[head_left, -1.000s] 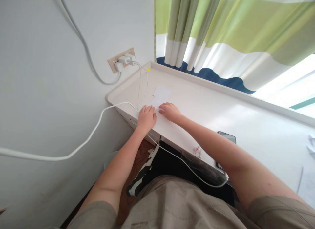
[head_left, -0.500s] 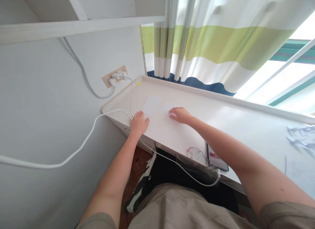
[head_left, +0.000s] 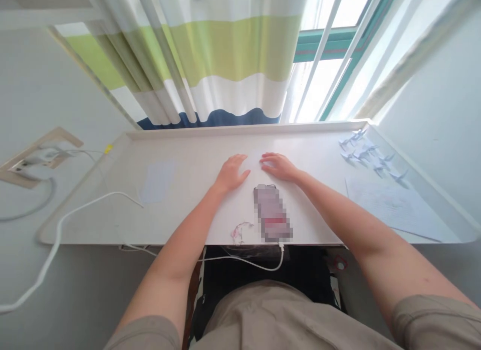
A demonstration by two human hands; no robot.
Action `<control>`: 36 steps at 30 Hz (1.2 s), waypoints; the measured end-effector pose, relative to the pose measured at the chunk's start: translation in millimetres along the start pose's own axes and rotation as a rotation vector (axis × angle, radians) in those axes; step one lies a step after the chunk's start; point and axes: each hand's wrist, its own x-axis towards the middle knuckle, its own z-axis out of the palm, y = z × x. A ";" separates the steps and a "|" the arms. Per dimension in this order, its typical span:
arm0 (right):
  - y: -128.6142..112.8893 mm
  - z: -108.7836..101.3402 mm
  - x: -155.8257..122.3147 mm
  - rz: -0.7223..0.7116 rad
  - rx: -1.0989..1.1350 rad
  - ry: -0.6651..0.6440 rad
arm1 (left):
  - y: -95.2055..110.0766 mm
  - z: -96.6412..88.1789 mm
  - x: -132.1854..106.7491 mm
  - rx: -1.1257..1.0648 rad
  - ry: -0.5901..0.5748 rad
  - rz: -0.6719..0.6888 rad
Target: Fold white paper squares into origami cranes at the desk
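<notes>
My left hand lies flat on the white desk with its fingers stretched out and together. My right hand rests beside it, fingers extended onto a small white paper that lies between the two hands. A phone with a blurred screen lies just in front of my hands, near the desk's front edge. A white sheet of paper lies to the left of my left hand.
Several small folded paper figures sit at the desk's far right, with a large sheet in front of them. A white cable runs off the left edge toward a wall socket. A striped curtain hangs behind the desk.
The view has swung right from the desk's left corner to its middle. Both hands have moved right along the desk, away from the sheet near the socket, and now rest by the phone.
</notes>
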 end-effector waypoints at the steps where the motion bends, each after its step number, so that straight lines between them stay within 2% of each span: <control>1: 1.8 1.5 -0.6 -0.002 0.021 0.008 | 4.3 9.3 14.3 -0.012 -0.043 0.019; 3: 4.9 4.8 0.8 -0.008 0.060 0.023 | 7.3 22.2 31.3 -0.019 -0.116 0.039; 5: 8.5 7.5 3.1 -0.010 0.101 0.032 | 5.5 28.0 36.2 -0.002 -0.142 0.024; 8: 14.0 9.6 5.4 -0.026 0.146 0.047 | 1.6 28.1 34.1 0.022 -0.081 0.041; 11: 16.4 8.5 6.3 -0.044 0.158 0.053 | 0.8 25.5 33.8 0.011 -0.068 0.067; 16: 12.6 4.3 5.3 -0.071 0.147 0.093 | -2.6 24.3 38.0 -0.016 -0.048 0.044; 22: 12.2 7.7 3.2 -0.163 0.080 0.078 | -9.1 26.3 36.9 -0.110 0.063 -0.034; 28: 13.3 8.7 5.4 -0.110 0.081 0.070 | -6.9 24.6 36.6 -0.129 0.078 -0.002; 30: 9.6 6.8 4.6 -0.080 0.106 0.128 | -4.3 24.0 35.8 -0.146 0.149 0.006; 33: 2.7 4.9 2.7 0.020 0.165 0.346 | 0.6 25.1 34.3 -0.226 0.313 -0.008; 36: -0.1 5.1 3.3 0.058 0.178 0.376 | 3.4 27.3 35.0 -0.298 0.345 -0.078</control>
